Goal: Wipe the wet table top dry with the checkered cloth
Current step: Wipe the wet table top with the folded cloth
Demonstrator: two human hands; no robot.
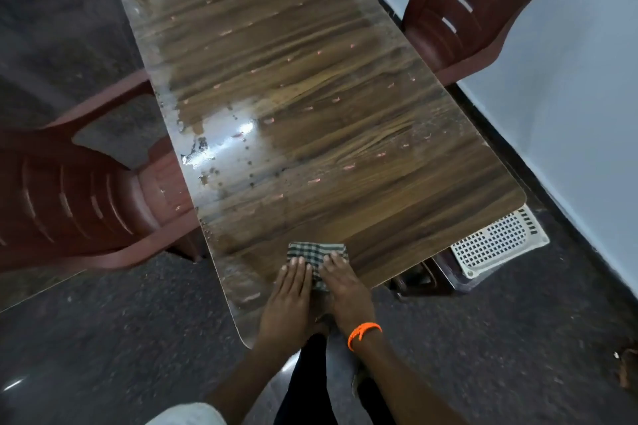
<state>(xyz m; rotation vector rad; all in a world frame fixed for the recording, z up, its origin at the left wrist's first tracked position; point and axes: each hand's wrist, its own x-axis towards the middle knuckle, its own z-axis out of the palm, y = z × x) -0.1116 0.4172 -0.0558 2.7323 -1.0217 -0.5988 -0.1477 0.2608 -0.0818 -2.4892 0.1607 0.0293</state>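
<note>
The long wood-grain table top (pixel 310 86) stretches away from me, with a wet shine and water drops on its left side and near middle. A folded green-and-white checkered cloth (pixel 315 254) lies flat near the table's near edge. My left hand (pixel 288 298) and my right hand (pixel 340 290) press down on the cloth side by side, fingers straight and pointing away from me. An orange band circles my right wrist. The cloth's near part is hidden under my hands.
A dark red plastic chair (pixel 69 197) stands at the table's left side, and another red chair (pixel 469 7) at the far right. A white perforated basket (pixel 497 245) sits on the floor under the near right corner, by a white wall (pixel 569 97).
</note>
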